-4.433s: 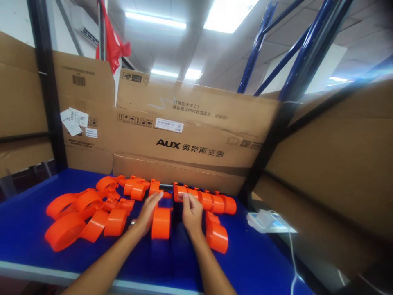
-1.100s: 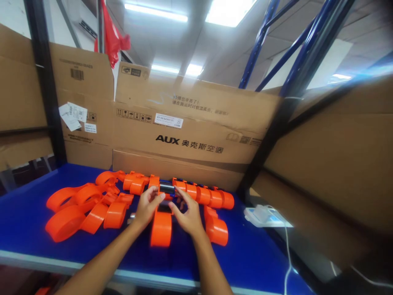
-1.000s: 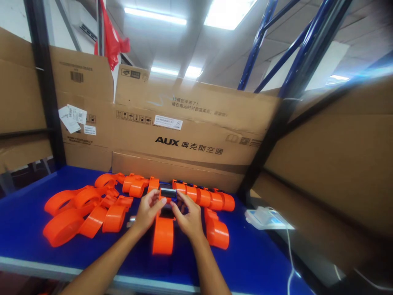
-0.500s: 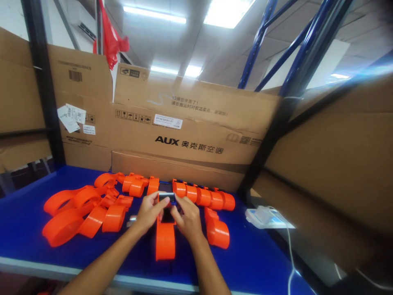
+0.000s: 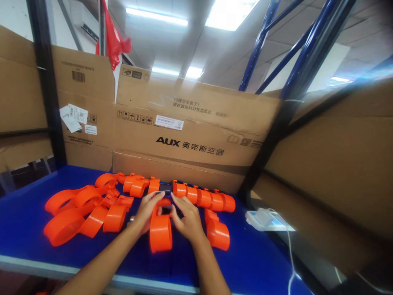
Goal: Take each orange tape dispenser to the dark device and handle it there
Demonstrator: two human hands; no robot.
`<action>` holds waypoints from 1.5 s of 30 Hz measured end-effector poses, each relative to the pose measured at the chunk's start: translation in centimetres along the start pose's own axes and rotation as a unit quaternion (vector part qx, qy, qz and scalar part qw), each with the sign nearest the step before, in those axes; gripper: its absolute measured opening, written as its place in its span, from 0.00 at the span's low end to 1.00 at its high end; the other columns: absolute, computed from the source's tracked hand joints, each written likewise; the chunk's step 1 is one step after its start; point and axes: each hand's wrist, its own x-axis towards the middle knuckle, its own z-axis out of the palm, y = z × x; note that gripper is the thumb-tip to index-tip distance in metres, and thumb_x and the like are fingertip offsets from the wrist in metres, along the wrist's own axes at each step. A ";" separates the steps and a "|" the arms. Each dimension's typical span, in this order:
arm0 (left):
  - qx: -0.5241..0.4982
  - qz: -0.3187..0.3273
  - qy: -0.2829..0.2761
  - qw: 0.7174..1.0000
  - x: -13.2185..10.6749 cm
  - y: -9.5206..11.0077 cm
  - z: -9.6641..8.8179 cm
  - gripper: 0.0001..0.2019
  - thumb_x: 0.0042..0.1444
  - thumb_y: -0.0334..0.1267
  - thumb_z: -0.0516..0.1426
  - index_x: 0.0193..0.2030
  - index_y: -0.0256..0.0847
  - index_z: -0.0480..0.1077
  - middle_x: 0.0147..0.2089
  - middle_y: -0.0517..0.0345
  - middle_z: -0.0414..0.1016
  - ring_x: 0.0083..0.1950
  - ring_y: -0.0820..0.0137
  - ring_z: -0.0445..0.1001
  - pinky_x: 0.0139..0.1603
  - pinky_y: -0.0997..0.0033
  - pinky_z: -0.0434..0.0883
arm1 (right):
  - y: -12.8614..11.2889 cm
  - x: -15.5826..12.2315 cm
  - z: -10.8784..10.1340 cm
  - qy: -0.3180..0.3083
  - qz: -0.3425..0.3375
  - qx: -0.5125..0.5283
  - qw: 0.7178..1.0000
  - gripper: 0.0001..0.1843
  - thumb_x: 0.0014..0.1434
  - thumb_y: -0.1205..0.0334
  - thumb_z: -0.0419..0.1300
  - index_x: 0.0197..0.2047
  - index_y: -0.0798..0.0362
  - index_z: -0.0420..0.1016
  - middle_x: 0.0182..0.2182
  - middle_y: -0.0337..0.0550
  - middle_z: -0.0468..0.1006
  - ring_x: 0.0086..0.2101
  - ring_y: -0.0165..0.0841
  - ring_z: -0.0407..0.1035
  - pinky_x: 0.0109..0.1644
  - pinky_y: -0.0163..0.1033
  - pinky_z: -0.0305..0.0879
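Shows orange ring piece (image 5: pixel 160 234) at lower centre of frame, pinched near its upper end between thumbs and fingers of left hand (image 5: pixel 147 209) and right hand (image 5: pixel 188 217). Looks light, stiff, probably slick; best held there, clear of loop.

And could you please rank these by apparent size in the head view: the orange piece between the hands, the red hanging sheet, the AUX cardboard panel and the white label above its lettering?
1. AUX cardboard panel
2. Orange piece and red hanging sheet: too alike to rank
3. White label
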 end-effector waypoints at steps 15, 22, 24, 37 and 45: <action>-0.008 -0.052 -0.056 0.997 -0.3 0.4 0.1 0.18 0.44 0.46 0.70 0.35 0.36 0.73 0.22 0.64 0.70 0.16 0.80 0.62 0.18 0.77 0.58 | 0.7 -0.5 1.2 0.034 -0.062 -0.088 0.994 0.30 0.59 0.73 0.55 0.65 0.56 0.64 0.34 0.49 0.80 0.32 0.38 0.72 0.38 0.43 0.74; -0.013 -0.055 -0.071 0.996 -0.3 0.7 0.2 0.18 0.44 0.46 0.70 0.34 0.36 0.72 0.22 0.65 0.68 0.17 0.80 0.62 0.18 0.78 0.57 | 0.7 -0.5 1.3 0.025 -0.077 -0.082 0.993 0.29 0.60 0.72 0.54 0.65 0.57 0.63 0.33 0.49 0.80 0.32 0.38 0.72 0.39 0.44 0.75; -0.013 -0.055 -0.070 0.996 -0.3 0.7 0.1 0.18 0.43 0.46 0.70 0.34 0.36 0.72 0.22 0.65 0.68 0.17 0.80 0.62 0.18 0.78 0.57 | 0.5 -0.5 1.2 0.029 -0.071 -0.075 0.994 0.29 0.60 0.72 0.54 0.65 0.57 0.64 0.32 0.49 0.80 0.32 0.38 0.72 0.39 0.44 0.75; 0.107 0.042 -0.063 0.991 -0.5 0.3 0.3 0.19 0.53 0.54 0.62 0.35 0.37 0.74 0.26 0.62 0.70 0.15 0.79 0.63 0.16 0.77 0.58 | -0.2 0.0 0.5 0.079 0.077 0.051 0.993 0.11 0.60 0.61 0.60 0.44 0.53 0.80 0.27 0.42 0.75 0.23 0.31 0.67 0.28 0.36 0.68; 0.084 0.007 -0.112 0.990 -0.2 0.7 -0.3 0.20 0.52 0.54 0.62 0.38 0.37 0.73 0.24 0.58 0.74 0.12 0.79 0.59 0.14 0.76 0.53 | -0.5 -0.1 0.5 0.119 0.207 0.156 0.958 0.13 0.63 0.56 0.55 0.32 0.54 0.75 0.21 0.39 0.75 0.18 0.29 0.64 0.22 0.33 0.61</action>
